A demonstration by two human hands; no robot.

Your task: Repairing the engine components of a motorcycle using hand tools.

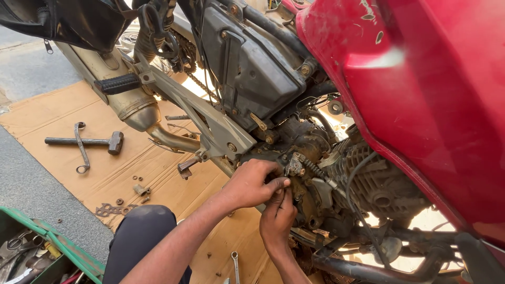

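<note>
Against the grimy dark metal engine casing [310, 184] of the red motorcycle [421, 100], left hand [251, 183] and right hand [277, 221] pinch together (what they grip is hidden).

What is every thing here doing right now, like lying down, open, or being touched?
Left hand: fingers curled, pressed against the engine casing.
Right hand: fingertips pinched at the same spot; anything held is hidden.
Engine: exposed, grimy, side cover off.
Hammer: lying flat on the cardboard.
Bent wrench: lying across the hammer handle.
Spanner: flat on the cardboard.
Green toolbox: open, tools inside.
Footpeg: sticking out.
</note>
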